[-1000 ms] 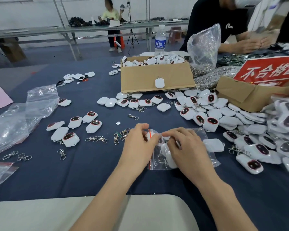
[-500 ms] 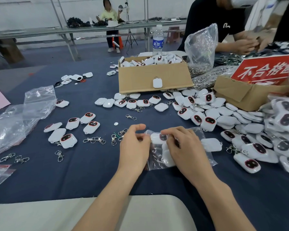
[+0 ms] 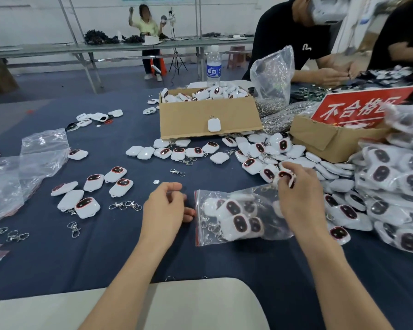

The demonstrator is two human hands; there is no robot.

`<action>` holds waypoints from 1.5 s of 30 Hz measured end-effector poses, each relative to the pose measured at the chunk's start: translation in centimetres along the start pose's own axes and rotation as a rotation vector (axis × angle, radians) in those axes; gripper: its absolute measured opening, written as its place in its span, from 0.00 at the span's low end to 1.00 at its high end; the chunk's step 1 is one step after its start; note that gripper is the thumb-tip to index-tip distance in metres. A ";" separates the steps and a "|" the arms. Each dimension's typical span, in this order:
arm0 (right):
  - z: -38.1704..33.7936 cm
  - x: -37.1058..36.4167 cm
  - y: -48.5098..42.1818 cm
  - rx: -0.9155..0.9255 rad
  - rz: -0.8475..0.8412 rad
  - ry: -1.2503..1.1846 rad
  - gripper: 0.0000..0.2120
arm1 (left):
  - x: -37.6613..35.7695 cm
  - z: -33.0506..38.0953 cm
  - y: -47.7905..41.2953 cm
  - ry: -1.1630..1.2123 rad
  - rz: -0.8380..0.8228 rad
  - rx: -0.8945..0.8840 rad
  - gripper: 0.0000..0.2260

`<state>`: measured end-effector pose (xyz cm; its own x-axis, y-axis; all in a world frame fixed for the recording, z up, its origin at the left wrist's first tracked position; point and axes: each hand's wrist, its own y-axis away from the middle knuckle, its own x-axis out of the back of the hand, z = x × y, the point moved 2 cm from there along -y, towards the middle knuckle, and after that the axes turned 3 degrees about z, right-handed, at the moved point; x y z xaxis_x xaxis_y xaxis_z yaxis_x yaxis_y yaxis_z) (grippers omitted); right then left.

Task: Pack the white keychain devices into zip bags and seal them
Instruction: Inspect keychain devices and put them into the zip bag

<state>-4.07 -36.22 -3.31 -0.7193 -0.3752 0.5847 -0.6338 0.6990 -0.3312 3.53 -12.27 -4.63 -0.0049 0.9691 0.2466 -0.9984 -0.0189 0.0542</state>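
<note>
Dark blue cloth (image 3: 224, 265) is covering the worktable, and a pale panel (image 3: 200, 303) is lying along its near edge between the person's forearms. Just beyond that, the left hand (image 3: 163, 208) is hovering low over the cloth with its fingers loosely curled, holding nothing, its fingertips just beside the red-striped mouth of a clear zip bag (image 3: 270, 225). The bag is lying flat between the two hands and is already carrying several bagged devices (image 3: 234, 208) with their key rings. At the bag's far right corner, the right hand (image 3: 298, 196) is pinching one white keychain device (image 3: 284, 176) between thumb and curled fingers, right at the edge of a loose heap of devices (image 3: 267, 151). To the left of the hands, a small cluster of devices (image 3: 91, 191) and some metal clasps (image 3: 125, 206) are lying on the cloth, and empty clear bags (image 3: 22, 167) are spreading out further left. On the right, filled bags (image 3: 396, 186) are piling up. Farther back, a cardboard box (image 3: 210, 115) full of devices is sitting behind a row of them, beside a second box (image 3: 332, 141) carrying a red sign (image 3: 358, 108), a plastic bag of clasps (image 3: 272, 77) and a water bottle (image 3: 214, 65). A person in a black shirt (image 3: 284, 39) is working across the table.
</note>
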 end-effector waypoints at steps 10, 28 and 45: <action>0.6 -0.7 -4.4 0.003 -0.422 0.495 0.22 | -0.1 -0.8 0.0 -0.029 0.027 -0.102 0.13; -4.7 -1.0 6.8 0.112 -0.365 -0.677 0.27 | -3.3 1.8 5.4 0.167 -0.135 -0.442 0.06; -3.6 -2.3 6.6 0.021 -0.387 -0.840 0.13 | -3.8 0.9 3.7 0.324 -0.314 -0.196 0.06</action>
<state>-5.56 -28.57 -4.18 -0.4215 -0.9042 -0.0693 -0.8719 0.4251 -0.2429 -0.09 -16.23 -4.49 0.3113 0.9479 -0.0681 -0.9463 0.3027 -0.1131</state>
